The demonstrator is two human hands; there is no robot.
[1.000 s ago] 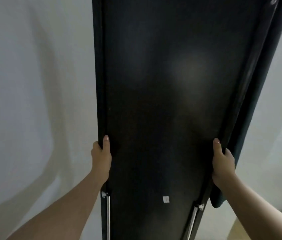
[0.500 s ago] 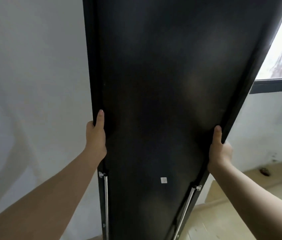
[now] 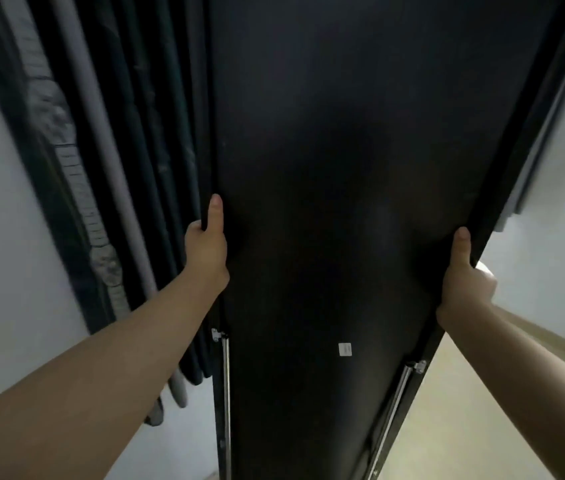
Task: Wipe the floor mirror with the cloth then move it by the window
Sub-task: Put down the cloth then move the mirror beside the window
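- Fingers (image 3: 193, 233) of left hand (image 3: 206, 251) curled round the left edge of floor mirror (image 3: 343, 168), thumb lying flat on its black back; right hand (image 3: 464, 282) gripping the right edge in the same way, its fingers blurred behind the frame.
- Upright and close in front of the person, back side toward the camera, between both arms; foot out of view, so impossible to say whether lifted or standing.
- Probably heavy, stiff and tall, with fragile glass on the far side; smooth frame, maybe slippery in the palms.
- Best to hold at both side edges, around middle height, not by the thin metal stays (image 3: 226, 393) lower down.
- On the left, dark curtain (image 3: 156, 133) just beside the mirror edge, perhaps touching it; white wall (image 3: 4, 237) further left.
- On the right, pale floor (image 3: 447, 410) with open room; grey frame (image 3: 533, 161) near the upper right edge, too blurred to name.
- Calls for slow steps toward the right, with the top kept off the curtain folds.
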